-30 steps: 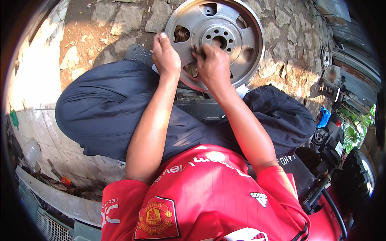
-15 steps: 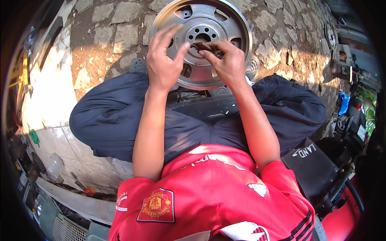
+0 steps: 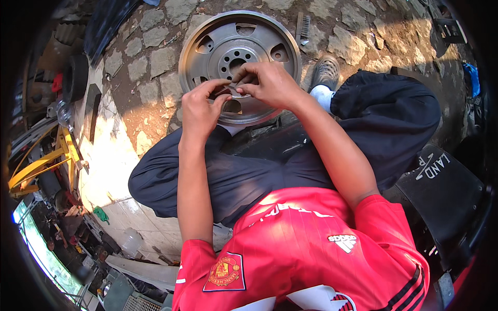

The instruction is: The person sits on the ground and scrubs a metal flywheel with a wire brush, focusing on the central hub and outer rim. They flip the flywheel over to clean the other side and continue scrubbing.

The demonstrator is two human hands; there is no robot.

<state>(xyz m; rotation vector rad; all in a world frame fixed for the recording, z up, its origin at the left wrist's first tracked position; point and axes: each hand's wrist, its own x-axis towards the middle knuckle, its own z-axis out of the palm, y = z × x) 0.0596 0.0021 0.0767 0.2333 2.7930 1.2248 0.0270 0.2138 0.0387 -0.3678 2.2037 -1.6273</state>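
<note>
Both my hands meet over a grey metal wheel rim [image 3: 207, 31], which lies face up on the stones before me. A small thin brownish piece [image 3: 232, 91] spans the gap between my fingertips; it is mostly hidden and its kind does not show. My left hand [image 3: 201, 106] pinches one end between thumb and bent fingers. On the other end, my right hand [image 3: 270, 85] is closed, its thumb and forefinger pressed together. The wheel's hub hole and ring of bolt holes show just beyond my fingers.
Beside the rim's far right lies a wire brush [image 3: 304, 28]. My shoe [image 3: 326, 72] rests near its right edge. At left are a yellow metal frame [image 3: 46, 163], a black tyre [image 3: 78, 78], a green cloth [image 3: 101, 214] and a clear plastic jug [image 3: 131, 241]. A black panel [image 3: 441, 189] stands at right.
My left hand has gone from spread fingers to a pinch on the small piece. My right hand keeps its hold. The view has shifted and turned, bringing the wire brush into sight.
</note>
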